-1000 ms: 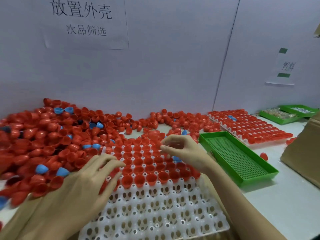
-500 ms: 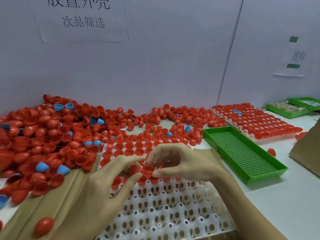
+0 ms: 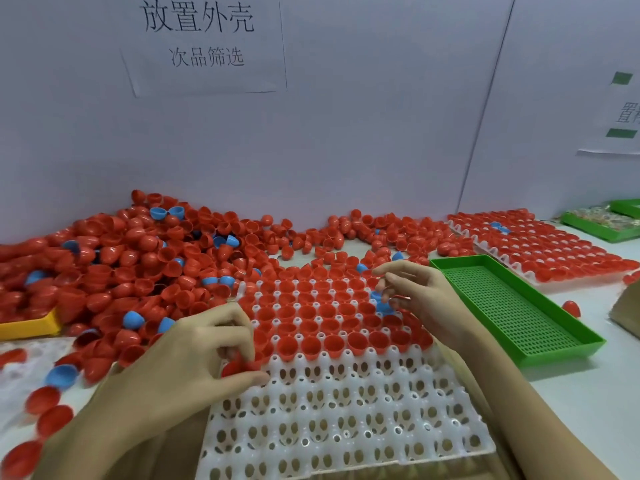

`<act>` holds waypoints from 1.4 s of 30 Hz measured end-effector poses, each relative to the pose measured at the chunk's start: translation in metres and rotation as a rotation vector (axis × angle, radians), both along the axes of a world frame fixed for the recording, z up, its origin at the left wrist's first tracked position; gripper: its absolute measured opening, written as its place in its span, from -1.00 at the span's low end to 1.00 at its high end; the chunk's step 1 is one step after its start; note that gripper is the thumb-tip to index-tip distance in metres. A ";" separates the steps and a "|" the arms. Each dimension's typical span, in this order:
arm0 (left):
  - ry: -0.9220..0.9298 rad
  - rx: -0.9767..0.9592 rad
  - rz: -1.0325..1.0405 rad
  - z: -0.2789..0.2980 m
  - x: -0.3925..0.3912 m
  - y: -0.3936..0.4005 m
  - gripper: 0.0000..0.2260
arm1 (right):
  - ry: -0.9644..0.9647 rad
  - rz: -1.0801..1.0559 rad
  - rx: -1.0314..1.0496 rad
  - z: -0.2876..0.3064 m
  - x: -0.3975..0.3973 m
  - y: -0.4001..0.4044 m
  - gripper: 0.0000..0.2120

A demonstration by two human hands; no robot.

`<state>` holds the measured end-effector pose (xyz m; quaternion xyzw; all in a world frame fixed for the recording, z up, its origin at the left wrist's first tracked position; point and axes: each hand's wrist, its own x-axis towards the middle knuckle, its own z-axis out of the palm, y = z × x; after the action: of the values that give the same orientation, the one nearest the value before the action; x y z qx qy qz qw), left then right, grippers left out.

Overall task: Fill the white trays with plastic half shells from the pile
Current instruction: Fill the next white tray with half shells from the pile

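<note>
White wall sign (image 3: 204,43): 放置外壳, 次品筛选.

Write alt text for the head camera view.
A left hand pinches a red plastic half shell at the edge of a half-filled white plastic tray; the right hand hovers over seated shells. A loose pile of red and blue shells lies behind.

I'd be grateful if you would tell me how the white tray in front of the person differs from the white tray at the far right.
The near white tray is filled only in its far rows, with its near rows empty; the far white tray looks filled throughout. The left hand, holding a red half shell, and the right hand work at the near tray; the far one is untouched. Both hold mostly red shells with a few blue.
</note>
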<state>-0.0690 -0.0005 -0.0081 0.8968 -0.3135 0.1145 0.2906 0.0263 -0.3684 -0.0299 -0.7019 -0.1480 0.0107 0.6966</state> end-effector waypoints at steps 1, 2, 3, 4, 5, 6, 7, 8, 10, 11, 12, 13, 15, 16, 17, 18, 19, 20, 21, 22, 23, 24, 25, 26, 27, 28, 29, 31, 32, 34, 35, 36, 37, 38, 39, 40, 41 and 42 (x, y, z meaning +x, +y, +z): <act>0.001 -0.015 -0.008 0.001 -0.001 -0.002 -0.72 | 0.001 -0.001 0.010 -0.001 0.000 0.000 -0.81; 0.020 0.005 -0.017 0.001 -0.002 -0.004 -0.71 | -0.001 -0.001 0.019 -0.001 0.001 0.000 -0.81; 0.032 0.050 -0.019 -0.001 -0.002 -0.006 -0.67 | -0.004 0.001 0.026 -0.001 0.001 0.000 -0.80; 0.049 0.096 -0.012 -0.004 -0.001 -0.008 -0.63 | -0.007 0.001 0.032 -0.001 0.000 0.000 -0.80; 0.060 0.130 -0.003 -0.006 -0.001 -0.008 -0.59 | -0.011 0.001 0.035 -0.001 0.000 0.000 -0.80; 0.073 0.150 0.009 -0.007 0.000 -0.007 -0.55 | -0.013 -0.001 0.038 -0.001 0.000 0.000 -0.80; 0.084 0.155 0.015 -0.007 0.000 -0.006 -0.53 | -0.013 -0.002 0.040 -0.001 0.000 0.000 -0.80; 0.092 0.163 0.021 -0.007 0.000 -0.006 -0.50 | -0.013 -0.002 0.042 0.000 0.000 0.001 -0.80; 0.098 0.173 0.018 -0.008 -0.002 -0.007 -0.48 | -0.013 -0.002 0.043 0.000 0.000 0.001 -0.80; 0.096 0.164 0.013 -0.008 -0.003 -0.008 -0.49 | -0.013 -0.003 0.042 0.000 0.000 0.001 -0.80; 0.097 0.156 0.009 -0.007 -0.005 -0.009 -0.50 | -0.014 -0.002 0.043 0.000 0.000 0.001 -0.79; 0.097 0.142 0.006 -0.006 -0.005 -0.009 -0.52 | -0.013 0.000 0.046 -0.001 0.000 0.000 -0.79; 0.108 0.089 0.011 -0.001 -0.005 -0.009 -0.61 | -0.016 0.002 0.050 0.000 0.000 -0.001 -0.79; 0.111 0.047 0.031 0.002 -0.004 -0.007 -0.68 | -0.017 0.000 0.048 -0.001 0.001 -0.002 -0.80; 0.087 0.020 0.067 0.003 -0.003 -0.004 -0.78 | -0.018 -0.004 0.045 -0.001 0.002 -0.003 -0.80; 0.051 0.032 0.112 0.004 -0.001 0.000 -0.89 | -0.019 -0.007 0.044 -0.001 0.003 -0.003 -0.81; 0.030 0.066 0.146 0.003 0.001 0.005 -0.97 | -0.019 -0.009 0.045 -0.001 0.003 -0.004 -0.81; 0.041 0.117 0.171 0.002 0.003 0.008 -0.92 | -0.020 -0.011 0.047 -0.001 0.003 -0.005 -0.81; 0.066 0.163 0.185 -0.001 0.004 0.010 -0.88 | -0.019 -0.013 0.051 -0.001 0.003 -0.005 -0.81; 0.085 0.199 0.198 -0.002 0.005 0.010 -0.85 | -0.017 -0.016 0.055 -0.002 0.004 -0.006 -0.81; 0.088 0.209 0.203 -0.004 0.006 0.010 -0.82 | -0.016 -0.019 0.059 -0.002 0.004 -0.006 -0.81; 0.085 0.207 0.207 -0.006 0.006 0.009 -0.80 | -0.016 -0.021 0.062 -0.002 0.004 -0.006 -0.81; 0.073 0.195 0.212 -0.007 0.006 0.007 -0.79 | -0.015 -0.023 0.064 -0.003 0.005 -0.007 -0.81; 0.065 0.191 0.217 -0.008 0.007 0.006 -0.78 | -0.014 -0.024 0.066 -0.004 0.005 -0.007 -0.81; 0.060 0.184 0.221 -0.009 0.008 0.006 -0.78 | -0.013 -0.024 0.067 -0.004 0.005 -0.007 -0.81; 0.068 0.177 0.225 -0.008 0.008 0.006 -0.78 | -0.012 -0.024 0.068 -0.005 0.005 -0.007 -0.81; 0.071 0.166 0.225 -0.008 0.008 0.007 -0.78 | -0.011 -0.024 0.071 -0.005 0.005 -0.007 -0.80; 0.081 0.113 0.223 -0.004 0.007 0.010 -0.79 | -0.009 -0.022 0.078 -0.005 0.004 -0.007 -0.80; 0.087 0.067 0.219 0.000 0.006 0.014 -0.80 | -0.009 -0.022 0.079 -0.005 0.004 -0.007 -0.80; 0.115 0.009 0.190 0.005 0.001 0.021 -0.82 | -0.006 -0.021 0.079 -0.004 0.004 -0.007 -0.80; 0.158 0.013 0.156 0.007 -0.001 0.023 -0.83 | -0.004 -0.020 0.079 -0.004 0.005 -0.006 -0.80; 0.215 0.041 0.119 0.008 -0.003 0.025 -0.85 | -0.003 -0.020 0.078 -0.004 0.005 -0.006 -0.80; 0.261 0.082 0.091 0.006 -0.003 0.024 -0.86 | -0.003 -0.021 0.076 -0.004 0.005 -0.006 -0.79; 0.274 0.131 0.081 0.004 -0.002 0.023 -0.88 | -0.004 -0.022 0.074 -0.004 0.005 -0.005 -0.79; 0.257 0.175 0.083 0.001 0.000 0.020 -0.90 | -0.003 -0.022 0.074 -0.004 0.005 -0.006 -0.79; 0.229 0.209 0.088 -0.002 0.001 0.017 -0.91 | -0.002 -0.019 0.076 -0.004 0.005 -0.006 -0.79; 0.206 0.230 0.088 -0.004 0.002 0.014 -0.93 | -0.003 -0.015 0.077 -0.004 0.005 -0.006 -0.79; 0.195 0.236 0.078 -0.005 0.003 0.013 -0.95 | -0.004 -0.010 0.077 -0.004 0.005 -0.006 -0.80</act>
<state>-0.0663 0.0120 -0.0133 0.9431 -0.2598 0.0007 0.2077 0.0312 -0.3744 -0.0342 -0.6753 -0.1462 0.0000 0.7229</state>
